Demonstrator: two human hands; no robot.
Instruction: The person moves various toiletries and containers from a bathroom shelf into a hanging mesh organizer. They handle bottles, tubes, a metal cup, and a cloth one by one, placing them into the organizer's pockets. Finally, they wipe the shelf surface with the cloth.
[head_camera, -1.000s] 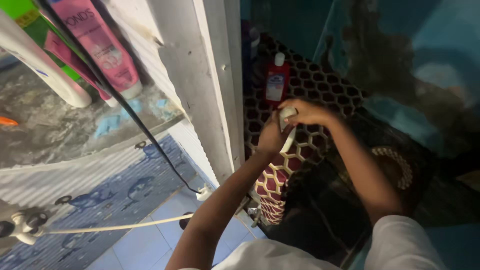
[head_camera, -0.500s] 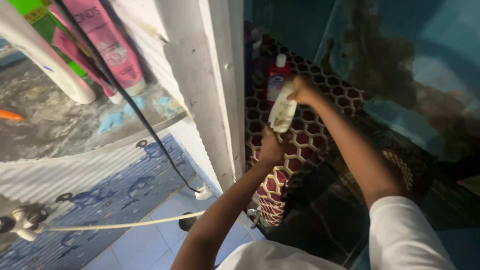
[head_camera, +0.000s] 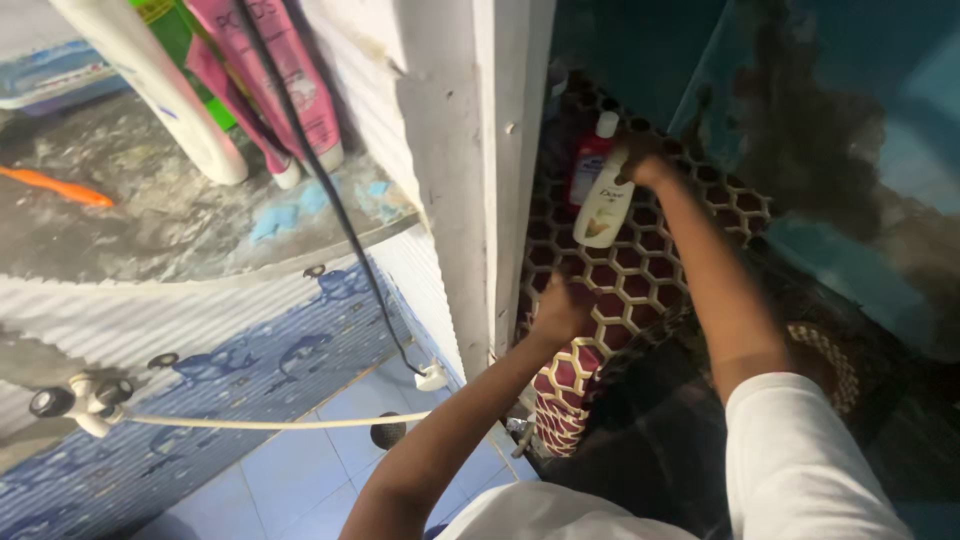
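Observation:
My right hand (head_camera: 640, 160) grips the top of a white bottle (head_camera: 603, 205) and holds it upright against the dark hexagon-patterned mat (head_camera: 650, 270), next to a red bottle with a white cap (head_camera: 588, 160). My left hand (head_camera: 560, 310) rests lower on the same mat, fingers curled, nothing visible in it. Both forearms reach forward from white sleeves.
A white post (head_camera: 480, 170) stands left of the mat. Left of it, a grimy glass shelf (head_camera: 180, 225) carries pink tubes (head_camera: 290, 80), a white bottle (head_camera: 160, 90) and an orange object (head_camera: 60, 188). A black cable (head_camera: 340, 220) hangs down. Blue floor tiles (head_camera: 330, 460) lie below.
My right hand has lifted the white bottle up and away, setting it upright beside the red bottle. My left hand let go of it and stayed low on the mat.

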